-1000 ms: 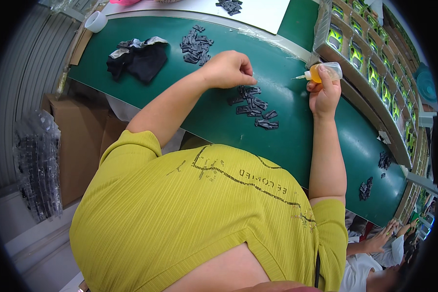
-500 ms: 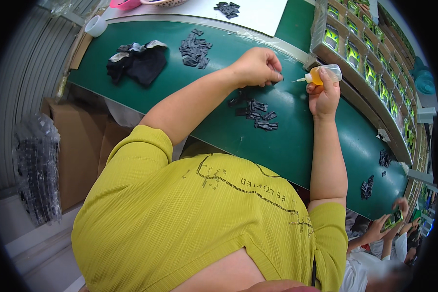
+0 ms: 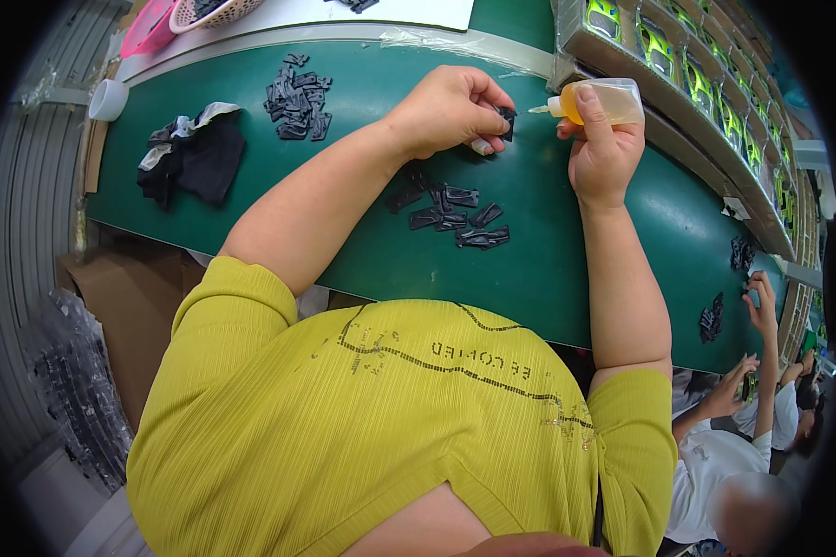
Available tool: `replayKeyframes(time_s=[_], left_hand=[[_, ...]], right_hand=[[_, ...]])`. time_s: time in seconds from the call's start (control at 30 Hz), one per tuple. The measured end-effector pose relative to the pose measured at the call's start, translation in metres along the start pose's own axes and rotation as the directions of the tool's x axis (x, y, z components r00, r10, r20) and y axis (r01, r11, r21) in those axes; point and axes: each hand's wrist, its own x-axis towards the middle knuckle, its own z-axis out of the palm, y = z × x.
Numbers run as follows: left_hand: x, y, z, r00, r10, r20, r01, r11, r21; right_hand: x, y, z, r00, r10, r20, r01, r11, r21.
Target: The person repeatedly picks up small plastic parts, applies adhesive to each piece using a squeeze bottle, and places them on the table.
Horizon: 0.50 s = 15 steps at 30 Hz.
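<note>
Between the thumb and fingers of my left hand [image 3: 455,113] is a small black plastic part [image 3: 507,123], its lower portion covered by the fingers. My right hand [image 3: 606,153] grips a clear squeeze bottle [image 3: 613,100] holding yellow-orange liquid. The bottle lies tilted on its side, and its thin nozzle points left at the black part, with a small gap between them. Below my left hand, a loose pile of similar black parts [image 3: 450,212] rests on the green table [image 3: 539,269]. A bigger pile of them [image 3: 297,102] lies farther left.
A black cloth [image 3: 200,158] and a white cup [image 3: 109,100] are at the left. Pink and beige baskets [image 3: 149,32] stand at the far left. A tray rack of green-and-black items [image 3: 701,88] borders the right side. Other people [image 3: 729,464] work at the lower right.
The view has shifted, so the table contents appear farther left. The black part is turned more into sight in my left hand, and the bottle stays in my right. A co-worker's arm has reached up.
</note>
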Motion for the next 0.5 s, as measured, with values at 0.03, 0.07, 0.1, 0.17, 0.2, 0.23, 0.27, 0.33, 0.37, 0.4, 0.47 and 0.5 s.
replayKeyframes(time_s=[0.03, 0.07, 0.1, 0.17, 0.2, 0.23, 0.27, 0.33, 0.37, 0.4, 0.47, 0.5], left_hand=[[0.001, 0.0, 0.0, 1.0, -0.005, 0.017, 0.005, 1.0, 0.006], [0.0009, -0.0002, 0.0004, 0.999, -0.011, 0.032, 0.011, 1.0, 0.011], [0.0006, -0.0002, 0.0005, 0.999, -0.015, 0.034, 0.015, 1.0, 0.008], [0.0004, -0.0003, 0.0005, 1.0, -0.004, 0.028, 0.003, 0.999, 0.041], [0.0004, -0.0009, 0.0006, 1.0, -0.006, 0.029, 0.005, 0.999, 0.037], [0.0004, -0.0014, 0.0008, 1.0, 0.0, 0.026, -0.001, 0.999, 0.041], [0.0003, -0.0014, 0.0007, 1.0, 0.007, 0.022, -0.008, 0.999, 0.047], [-0.0004, -0.0003, 0.0003, 1.0, 0.005, 0.015, -0.005, 0.999, 0.045], [-0.0008, -0.0004, 0.0002, 1.0, 0.002, 0.008, -0.002, 0.999, 0.045], [-0.0008, -0.0008, 0.0, 1.0, 0.002, 0.009, -0.002, 0.999, 0.043], [-0.0003, -0.0012, -0.0007, 1.0, -0.006, 0.017, 0.006, 1.0, 0.022], [-0.0001, -0.001, -0.0008, 1.0, -0.006, 0.017, 0.005, 1.0, 0.02]], right_hand=[[-0.0003, 0.0005, 0.0009, 0.999, -0.042, 0.012, 0.042, 0.999, -0.013], [-0.0005, 0.0008, 0.0001, 0.999, -0.036, 0.011, 0.037, 0.999, -0.016], [-0.0004, 0.0012, -0.0013, 0.997, -0.061, 0.035, 0.062, 0.998, -0.03], [-0.0003, 0.0007, -0.0015, 0.995, -0.083, 0.061, 0.085, 0.995, -0.046], [-0.0003, -0.0002, -0.0008, 0.995, -0.084, 0.061, 0.087, 0.995, -0.058], [-0.0007, -0.0006, -0.0002, 0.994, -0.085, 0.061, 0.089, 0.994, -0.07], [-0.001, -0.0004, 0.0003, 0.995, -0.084, 0.062, 0.088, 0.993, -0.072], [-0.0014, -0.0003, 0.0013, 0.995, -0.081, 0.065, 0.087, 0.991, -0.105], [-0.0022, -0.0008, 0.002, 0.995, -0.08, 0.066, 0.086, 0.99, -0.107], [-0.0028, -0.0015, 0.0027, 0.994, -0.077, 0.074, 0.086, 0.989, -0.123], [-0.0033, -0.0018, 0.0031, 0.994, -0.074, 0.083, 0.085, 0.987, -0.139], [-0.0034, -0.0015, 0.0031, 0.994, -0.08, 0.08, 0.091, 0.984, -0.151]])
